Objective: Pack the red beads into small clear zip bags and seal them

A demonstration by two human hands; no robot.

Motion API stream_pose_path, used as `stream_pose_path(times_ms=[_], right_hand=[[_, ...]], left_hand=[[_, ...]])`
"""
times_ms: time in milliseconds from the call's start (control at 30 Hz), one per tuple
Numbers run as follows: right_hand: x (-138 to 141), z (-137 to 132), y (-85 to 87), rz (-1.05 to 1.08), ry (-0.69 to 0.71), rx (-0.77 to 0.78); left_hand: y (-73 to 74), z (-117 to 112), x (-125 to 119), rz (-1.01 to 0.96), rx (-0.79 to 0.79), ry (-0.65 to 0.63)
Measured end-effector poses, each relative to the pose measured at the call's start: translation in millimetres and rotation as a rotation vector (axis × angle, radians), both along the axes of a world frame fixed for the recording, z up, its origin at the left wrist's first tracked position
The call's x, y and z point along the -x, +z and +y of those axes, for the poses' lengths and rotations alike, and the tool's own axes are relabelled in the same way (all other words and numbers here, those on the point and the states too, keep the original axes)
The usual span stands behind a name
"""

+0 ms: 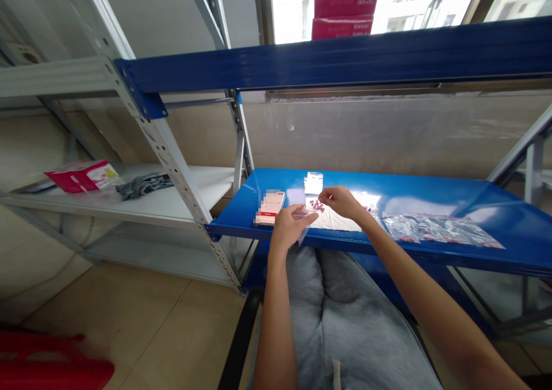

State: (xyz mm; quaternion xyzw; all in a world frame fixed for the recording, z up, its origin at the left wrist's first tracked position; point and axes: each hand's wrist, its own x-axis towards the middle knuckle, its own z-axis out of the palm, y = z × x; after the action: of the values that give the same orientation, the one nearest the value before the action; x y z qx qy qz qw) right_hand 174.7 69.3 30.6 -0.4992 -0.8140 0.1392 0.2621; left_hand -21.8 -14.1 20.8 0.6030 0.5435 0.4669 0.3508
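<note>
Right hand (341, 201) sits over a cluster of small red beads (317, 206) on a white sheet (338, 220), fingertips pinched together, though whether on a bead cannot be told; left hand (293, 228) has its fingers pressed together on a small clear bag (304, 224), held at the shelf's front. A light pinch and slow lift suit beads this small. The front edge of the blue steel shelf (431, 197) runs just below both hands, so room there is tight; more lies right, past the large clear bag (442, 230)
</note>
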Motion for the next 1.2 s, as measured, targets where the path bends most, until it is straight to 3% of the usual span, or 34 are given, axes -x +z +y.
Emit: stream_pose_path(times_ms=[100, 267, 700, 833, 933, 1067, 1133, 1200], right_hand=[[-3, 8, -21.3, -0.151, -0.115, -0.027], [-5, 10, -45.6, -0.235, -0.144, -0.062], [-7, 14, -58.5, -0.207, -0.107, -0.073], [-8, 12, -52.8, -0.119, -0.108, -0.088], [-7, 8, -40.4, 0.086, -0.09, -0.025], [-4, -2, -17.8, 0.315, 0.176, 0.128], [-3, -8, -7.6, 0.266, 0.267, 0.106], [-3, -12, -1.0, 0.19, 0.271, 0.048]], left_hand=[[0.3, 0, 0, 0.017, 0.008, 0.02], [-1.9, 1, 1, 0.027, 0.007, 0.028], [-6.6, 4, 1, 0.035, -0.011, 0.012], [-6.1, 4, 1, 0.035, 0.001, 0.014], [-4.5, 2, -1, 0.059, 0.019, 0.01], [-2.4, -1, -7, 0.118, 0.0, -0.017], [-1.4, -3, -10, 0.118, -0.014, -0.026], [-0.4, -3, -12, 0.108, -0.016, -0.024]])
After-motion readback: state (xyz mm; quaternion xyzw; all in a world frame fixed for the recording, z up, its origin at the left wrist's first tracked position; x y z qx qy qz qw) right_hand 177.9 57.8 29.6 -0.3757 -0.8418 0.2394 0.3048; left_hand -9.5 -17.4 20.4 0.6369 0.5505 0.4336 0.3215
